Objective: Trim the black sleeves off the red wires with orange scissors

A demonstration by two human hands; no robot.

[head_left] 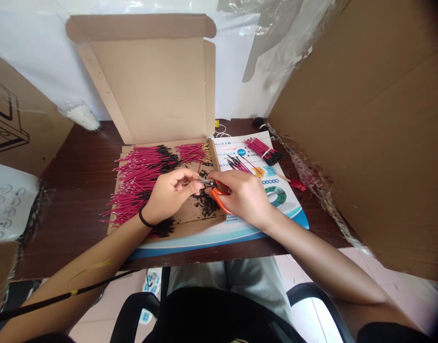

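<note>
As left grip (168, 193) pinches wire (204, 181), seemingly at snips (218, 200), right grip (242, 197) holds them

wall: plastic sheeting (36, 57) | side: cardboard panel (358, 133) | dark wooden desk (72, 214) | pink tile floor (97, 319)

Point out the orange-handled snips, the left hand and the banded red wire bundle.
Orange-handled snips (217, 199), head view, on the lower handle.
Left hand (168, 194), head view, on its back.
Banded red wire bundle (256, 147), head view, on the red insulation.
</note>
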